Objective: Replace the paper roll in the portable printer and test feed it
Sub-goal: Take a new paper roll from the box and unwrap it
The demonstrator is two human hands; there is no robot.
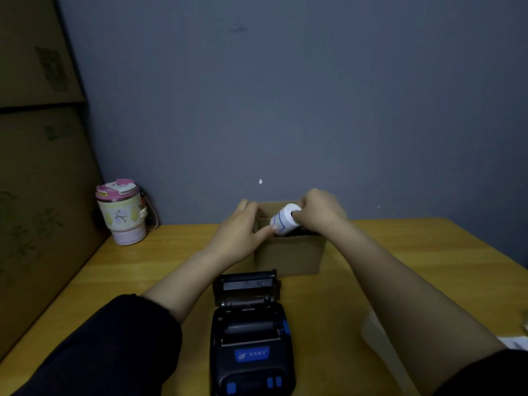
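The right hand (317,212) grips a white roll (284,220) by its near end, fingertips closed around the core hole, and holds it tilted just above the open top of a small box (291,255). The left hand (243,230) is partly open, its palm against the box's left wall and its thumb reaching across to touch the roll's lower end; I judge it is there both to steady the light box and to guide the roll clear of the flaps. The roll bears a blue line, probably a wrapper or end mark, too blurred to read.

Nearer the body than both hands, between the forearms, the printer (251,335) sits on the table (414,247) with its lid swung back towards the box, so the paper bay faces up, apparently empty and ready for the roll. Placing it there keeps the carry short: the right hand need only draw back and down.

Far off the left hand's side a lidded cup (123,212) stands by the wall, out of the way
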